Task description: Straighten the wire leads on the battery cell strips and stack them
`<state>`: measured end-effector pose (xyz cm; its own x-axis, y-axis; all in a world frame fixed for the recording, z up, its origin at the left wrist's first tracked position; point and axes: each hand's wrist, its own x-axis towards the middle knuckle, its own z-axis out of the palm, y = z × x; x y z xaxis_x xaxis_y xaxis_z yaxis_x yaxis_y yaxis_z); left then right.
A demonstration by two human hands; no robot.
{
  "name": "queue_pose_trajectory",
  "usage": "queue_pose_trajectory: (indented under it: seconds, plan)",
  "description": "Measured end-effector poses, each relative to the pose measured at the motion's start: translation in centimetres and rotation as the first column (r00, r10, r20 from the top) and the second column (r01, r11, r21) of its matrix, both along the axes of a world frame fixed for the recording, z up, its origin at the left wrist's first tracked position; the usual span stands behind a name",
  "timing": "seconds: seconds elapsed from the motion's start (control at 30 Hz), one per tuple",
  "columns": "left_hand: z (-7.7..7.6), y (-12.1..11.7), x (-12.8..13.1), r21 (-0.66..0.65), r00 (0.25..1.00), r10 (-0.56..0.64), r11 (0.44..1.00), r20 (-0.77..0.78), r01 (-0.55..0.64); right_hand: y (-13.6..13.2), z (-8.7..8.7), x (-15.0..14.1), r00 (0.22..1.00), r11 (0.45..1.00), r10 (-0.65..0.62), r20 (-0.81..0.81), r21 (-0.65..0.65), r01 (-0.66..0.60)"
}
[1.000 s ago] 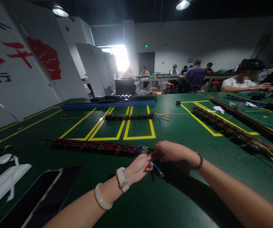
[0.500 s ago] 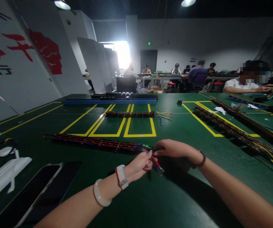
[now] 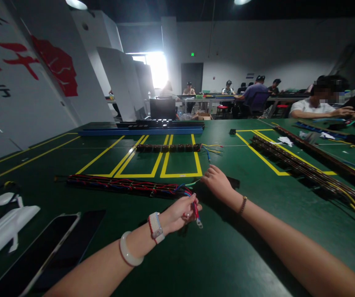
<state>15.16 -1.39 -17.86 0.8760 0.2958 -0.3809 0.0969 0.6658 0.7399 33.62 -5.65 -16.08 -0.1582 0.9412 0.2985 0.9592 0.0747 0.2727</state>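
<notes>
Head view: left hand [image 3: 179, 213] pinched red and blue leads [image 3: 196, 211] at three-o'clock end of long strip [image 3: 118, 186]; right hand [image 3: 218, 183], toward two o'clock, pinched green wire [image 3: 193, 183]. Long strip lay on counter [image 3: 242, 251].

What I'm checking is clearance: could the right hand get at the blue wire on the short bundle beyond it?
Probably yes: the blue wire lies just beyond the right hand, with nothing visible between them. The green wire at its fingertips might need letting go first.
</notes>
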Motion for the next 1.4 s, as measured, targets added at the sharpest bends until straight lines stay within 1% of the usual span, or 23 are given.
queue_pose_trajectory:
  seconds: [0.17, 0.23, 0.3, 0.4, 0.5, 0.57, 0.6, 0.63, 0.7, 0.77, 0.83, 0.9, 0.97, 1.03, 1.1, 1.17, 1.23, 1.3, 1.37, 1.4]
  plan:
    - [-0.7, 0.5, 0.1, -0.001, 0.998, -0.054, 0.999, 0.038, 0.054, 0.5, -1.1, 0.5, 0.998, 0.999, 0.012, 0.055, 0.037, -0.014]
    - [-1.1, 0.8, 0.2, -0.017, 0.996, -0.063, 0.998, 0.056, 0.064, 0.2, -1.5, 0.8, 0.997, 0.997, 0.055, 0.056, 0.049, -0.057]
    - [-1.4, 0.9, 0.2, -0.016, 0.995, -0.071, 0.997, 0.073, 0.072, -0.5, -1.9, 1.1, 0.990, 0.987, 0.139, 0.020, 0.076, -0.140]
    - [-1.5, 0.8, 0.2, 0.006, 0.993, -0.065, 0.998, 0.096, 0.064, -1.9, -2.2, 0.9, 0.949, 0.945, 0.311, -0.058, 0.121, -0.303]
    - [-1.3, 0.7, 0.2, 0.013, 0.994, -0.044, 0.999, 0.097, 0.043, -3.3, -2.1, 0.3, 0.877, 0.876, 0.472, -0.085, 0.158, -0.456]
    - [-1.2, 0.6, 0.2, -0.034, 0.995, -0.034, 0.999, 0.095, 0.038, -3.7, -2.0, -0.2, 0.831, 0.831, 0.546, -0.109, 0.197, -0.520]
    - [-1.1, 0.5, 0.2, -0.071, 0.996, -0.020, 0.997, 0.092, 0.027, -3.8, -2.0, -0.4, 0.816, 0.820, 0.563, -0.133, 0.212, -0.531]
    - [-1.0, 0.4, 0.1, -0.108, 0.996, -0.001, 0.994, 0.086, 0.010, -3.7, -2.0, -0.5, 0.808, 0.821, 0.564, -0.169, 0.225, -0.525]
    - [-0.8, 0.1, 0.0, -0.130, 0.996, 0.047, 0.991, 0.071, -0.038, -3.5, -2.1, -0.7, 0.816, 0.856, 0.512, -0.268, 0.240, -0.459]
    - [-0.6, -0.2, 0.0, -0.060, 0.994, 0.094, 0.994, 0.057, -0.090, -3.0, -2.0, -0.9, 0.828, 0.911, 0.406, -0.387, 0.242, -0.333]
    - [-0.3, -0.6, 0.0, 0.018, 0.993, 0.115, 0.993, 0.031, -0.116, -2.3, -1.5, -1.3, 0.828, 0.962, 0.262, -0.496, 0.202, -0.183]
    - [-0.2, -0.8, 0.0, 0.050, 0.994, 0.113, 0.992, -0.006, -0.113, -1.4, -0.4, -2.1, 0.828, 0.993, 0.091, -0.553, 0.109, -0.036]
    - [-0.3, -0.7, 0.1, 0.051, 0.994, 0.109, 0.993, -0.025, -0.108, -0.3, 1.2, -3.5, 0.851, 0.997, -0.061, -0.521, 0.004, 0.074]
    - [-0.5, -0.6, 0.2, 0.051, 0.994, 0.110, 0.993, -0.027, -0.108, 1.1, 2.9, -5.3, 0.907, 0.990, -0.138, -0.397, -0.057, 0.126]
    - [-0.8, -0.6, 0.1, 0.039, 0.990, 0.140, 0.990, -0.023, -0.139, 2.4, 4.1, -7.5, 0.958, 0.986, -0.158, -0.237, -0.093, 0.140]
    - [-0.9, -0.6, 0.1, 0.016, 0.983, 0.183, 0.983, -0.014, -0.183, 3.8, 4.5, -9.5, 0.987, 0.985, -0.115, -0.108, -0.144, 0.099]
    - [-0.9, -0.7, 0.1, 0.005, 0.977, 0.211, 0.977, -0.007, -0.211, 4.8, 4.3, -11.0, 0.996, 0.985, -0.072, -0.061, -0.162, 0.062]
    - [-0.8, -0.7, 0.1, 0.022, 0.980, 0.199, 0.980, -0.008, -0.199, 5.4, 4.0, -11.4, 0.997, 0.988, -0.058, -0.051, -0.149, 0.049]
    - [-0.8, -0.6, 0.2, 0.049, 0.986, 0.167, 0.985, -0.014, -0.166, 5.3, 3.8, -10.8, 0.996, 0.990, -0.067, -0.051, -0.130, 0.060]
    - [-0.9, -0.6, 0.2, 0.062, 0.989, 0.146, 0.988, -0.018, -0.145, 5.0, 3.8, -10.2, 0.994, 0.990, -0.078, -0.077, -0.121, 0.068]
